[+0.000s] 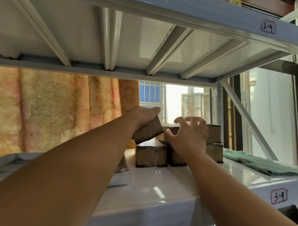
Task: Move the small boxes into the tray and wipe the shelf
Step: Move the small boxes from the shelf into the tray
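tilted box (148, 131) in l hand (141, 115)

A big white metal rack (259, 99) fills the view; the ribbed underside of its upper board (114, 38) hangs overhead; a hand-written label (268, 27) sits on that board's front edge. Behind hangs a long orange and yellow patterned curtain (55, 111); beside it a bright window with blue bars (151, 95) lets daylight in; a dark window frame (296, 112) stands at the right.
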A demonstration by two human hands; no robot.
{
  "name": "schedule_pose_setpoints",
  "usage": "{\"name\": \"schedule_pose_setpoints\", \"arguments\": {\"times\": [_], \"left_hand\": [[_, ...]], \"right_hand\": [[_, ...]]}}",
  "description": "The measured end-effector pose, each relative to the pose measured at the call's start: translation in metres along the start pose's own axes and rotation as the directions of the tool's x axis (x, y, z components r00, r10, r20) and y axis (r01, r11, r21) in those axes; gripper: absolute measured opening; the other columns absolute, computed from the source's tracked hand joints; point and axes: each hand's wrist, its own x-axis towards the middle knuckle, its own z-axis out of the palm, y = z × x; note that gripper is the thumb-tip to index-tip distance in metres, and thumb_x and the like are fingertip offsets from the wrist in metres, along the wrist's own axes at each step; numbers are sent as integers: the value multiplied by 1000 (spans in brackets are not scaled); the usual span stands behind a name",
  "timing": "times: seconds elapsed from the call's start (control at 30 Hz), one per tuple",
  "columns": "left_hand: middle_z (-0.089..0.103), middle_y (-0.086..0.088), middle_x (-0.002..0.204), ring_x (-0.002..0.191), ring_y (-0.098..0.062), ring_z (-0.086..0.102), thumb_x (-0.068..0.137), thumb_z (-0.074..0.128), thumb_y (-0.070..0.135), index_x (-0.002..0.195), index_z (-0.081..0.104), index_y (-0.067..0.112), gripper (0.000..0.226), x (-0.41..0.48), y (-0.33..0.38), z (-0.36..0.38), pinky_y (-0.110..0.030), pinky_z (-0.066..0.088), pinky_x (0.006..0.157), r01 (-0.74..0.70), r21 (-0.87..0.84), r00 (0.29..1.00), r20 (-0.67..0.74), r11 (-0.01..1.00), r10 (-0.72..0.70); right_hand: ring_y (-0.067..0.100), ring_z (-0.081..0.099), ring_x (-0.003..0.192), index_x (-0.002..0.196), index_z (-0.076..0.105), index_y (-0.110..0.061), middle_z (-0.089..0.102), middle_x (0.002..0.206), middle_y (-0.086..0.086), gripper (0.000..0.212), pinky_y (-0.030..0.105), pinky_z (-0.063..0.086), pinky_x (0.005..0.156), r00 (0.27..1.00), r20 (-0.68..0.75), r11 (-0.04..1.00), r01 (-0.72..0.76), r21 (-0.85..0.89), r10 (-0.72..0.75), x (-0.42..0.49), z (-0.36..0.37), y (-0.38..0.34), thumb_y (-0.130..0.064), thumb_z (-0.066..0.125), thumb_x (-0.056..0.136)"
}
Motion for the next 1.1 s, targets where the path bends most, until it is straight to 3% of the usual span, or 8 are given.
{"name": "schedule_pose_setpoints", "arguments": {"times": [0.17, 0.3, 0.43, 0.53, 0.77, 0.87, 1.0, 1.1], "left_hand": [[47, -15, 131, 106, -31, 57, 74, 48, 64, 141, 30, 17, 84, -1, -13, -9, -30, 48, 71, 8, -147, 999, -51, 989, -15], [46, -16, 136, 112, -35, 56, 43, 50, 72, 139, 37, 19, 111, 5, -26, -14, -43, 52, 82, 97, -152, 993, -51, 984, -106], [57, -14, 107, 89, -31, 60, 73, 52, 59, 131, 43, 10, 77, 0, -32, -15, -35, 49, 71, 137, -246, 990, 41, 960, -131], [53, -10, 81, 75, -28, 55, 84, 48, 53, 95, 50, 13, 42, 0, -34, -10, -37, 44, 78, 175, -295, 983, 103, 940, -150], [55, -9, 78, 74, -28, 58, 81, 51, 48, 86, 49, 16, 32, -8, -46, -19, -37, 50, 74, 200, -387, 975, 174, 900, -141], [58, -12, 90, 80, -30, 61, 77, 53, 50, 98, 50, 15, 41, -9, -50, -18, -38, 51, 73, 135, -415, 988, 120, 900, -93], [46, -16, 132, 107, -35, 57, 55, 57, 64, 121, 50, 20, 79, -10, -53, -25, -43, 55, 80, 45, -350, 996, -53, 936, -68], [31, -12, 138, 105, -29, 49, 76, 53, 61, 132, 44, 19, 70, -13, -59, -40, -29, 48, 72, -16, -91, 991, -137, 996, 3]], "right_hand": [[29, 23, 134, 131, 45, -32, 35, 143, 8, 57, 43, 25, 107, 994, 64, 995, -91, 31, 89, -1, 1, 4, -60, 49, 81], [27, 24, 133, 130, 49, -29, 36, 141, 8, 58, 41, 28, 106, 995, 63, 995, -77, 68, 73, -1, 0, 2, -57, 53, 80], [27, 25, 132, 129, 51, -28, 36, 139, 7, 55, 39, 30, 104, 996, 60, 994, -72, 80, 67, -2, -2, 1, -55, 55, 81], [27, 27, 130, 126, 54, -27, 37, 137, 7, 55, 38, 31, 103, 997, 48, 993, -61, 103, 56, -2, -2, 1, -57, 58, 80], [29, 29, 130, 120, 60, -30, 40, 137, 5, 57, 40, 29, 108, 1000, 21, 993, -1, 118, -2, 0, -1, -4, -66, 55, 77], [30, 32, 128, 120, 57, -31, 35, 138, 6, 47, 43, 33, 105, 998, 66, 990, 8, 144, -18, -1, 0, -3, -53, 62, 79], [31, 32, 128, 122, 59, -25, 31, 140, 7, 46, 43, 40, 102, 1000, 21, 979, 14, 202, -19, 0, -1, -4, -42, 67, 80], [32, 30, 128, 124, 59, -22, 30, 140, 9, 50, 44, 43, 100, 994, -103, 973, 53, 225, -30, 0, -7, -12, -44, 67, 80]]}}
